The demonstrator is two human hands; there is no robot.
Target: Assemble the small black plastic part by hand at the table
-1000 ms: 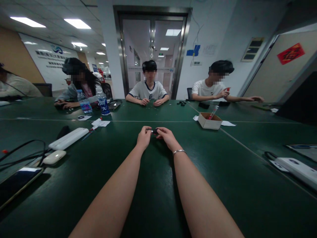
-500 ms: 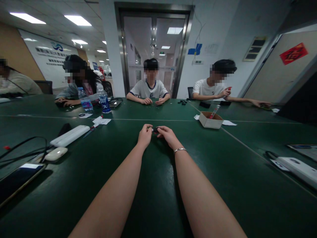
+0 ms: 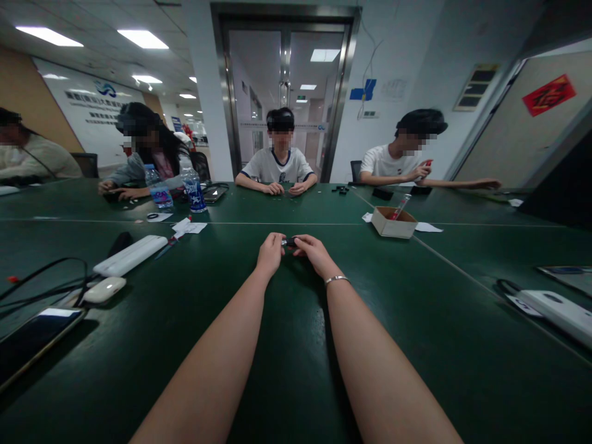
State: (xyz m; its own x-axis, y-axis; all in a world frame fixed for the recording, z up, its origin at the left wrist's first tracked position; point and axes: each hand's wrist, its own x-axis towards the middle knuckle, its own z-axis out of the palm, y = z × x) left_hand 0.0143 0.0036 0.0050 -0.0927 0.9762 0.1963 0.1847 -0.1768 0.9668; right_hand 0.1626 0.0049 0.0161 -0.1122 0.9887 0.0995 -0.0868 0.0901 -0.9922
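Both hands meet over the green table (image 3: 296, 345), holding a small black object with a silver end (image 3: 290, 242) between them. My left hand (image 3: 271, 254) pinches its silver left end with thumb and fingers. The black right part sits in the fingertips of my right hand (image 3: 314, 253), whose wrist wears a silver bracelet (image 3: 337, 280). Fingers cover much of the object, and it is too small for me to tell its exact kind.
Left of my arms lie a white power bank (image 3: 132, 255), a white case (image 3: 105, 289), cables and a phone (image 3: 37, 336). Two bottles (image 3: 193, 190) stand beyond. An open box (image 3: 394, 223) sits at the right, near another white device (image 3: 562, 314). Several people sit around the table.
My hands keep almost the same place and grip on the black object. At the right, a co-worker's outstretched hand has lifted a little off the table.
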